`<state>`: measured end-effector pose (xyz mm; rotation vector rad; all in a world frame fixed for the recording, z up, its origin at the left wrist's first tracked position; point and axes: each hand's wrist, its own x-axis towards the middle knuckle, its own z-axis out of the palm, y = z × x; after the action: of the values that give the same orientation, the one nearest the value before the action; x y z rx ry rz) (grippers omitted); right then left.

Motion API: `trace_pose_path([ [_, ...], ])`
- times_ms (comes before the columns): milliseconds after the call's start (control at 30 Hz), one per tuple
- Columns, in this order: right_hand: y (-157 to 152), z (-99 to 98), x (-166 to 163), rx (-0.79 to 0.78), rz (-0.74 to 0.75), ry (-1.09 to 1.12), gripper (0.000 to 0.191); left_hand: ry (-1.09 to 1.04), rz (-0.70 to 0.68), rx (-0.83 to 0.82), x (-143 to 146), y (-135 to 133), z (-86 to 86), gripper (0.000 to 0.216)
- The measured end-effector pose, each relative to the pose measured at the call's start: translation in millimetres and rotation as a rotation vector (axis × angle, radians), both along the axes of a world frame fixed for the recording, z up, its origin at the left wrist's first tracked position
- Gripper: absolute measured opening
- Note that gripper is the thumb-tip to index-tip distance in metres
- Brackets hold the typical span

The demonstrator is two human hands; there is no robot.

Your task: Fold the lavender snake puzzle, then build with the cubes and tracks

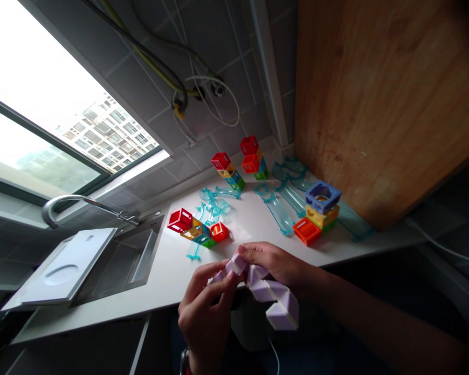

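Both my hands grip a lilac-and-white snake cube puzzle [263,290] in front of the counter's edge. My left hand [209,299] pinches its left end between thumb and fingers. Near the middle of the chain, the thumb and fingers of my right hand [273,260] are closed on the wedges. The right part of the chain hangs down in a zigzag, with its end wedge free below my right hand. Some of the wedges between my fingers are hidden.
Stacked coloured cube frames [195,229] stand on the white counter [250,219], with more stacks behind and a blue-topped stack [322,200] at right. Translucent teal track pieces [279,213] lie among them. A sink [136,260] with a tap [89,200] and white box [68,268] is left.
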<state>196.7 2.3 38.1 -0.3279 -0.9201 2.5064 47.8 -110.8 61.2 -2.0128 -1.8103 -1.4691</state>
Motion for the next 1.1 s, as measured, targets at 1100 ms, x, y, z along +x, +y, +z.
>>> trace_pose_path([
  [1100, 28.2, -33.3, 3.2, 1.45, -0.564, -0.133, 0.043, -1.644, -0.071, -0.439, -3.7, 54.0, 11.6, 0.023],
])
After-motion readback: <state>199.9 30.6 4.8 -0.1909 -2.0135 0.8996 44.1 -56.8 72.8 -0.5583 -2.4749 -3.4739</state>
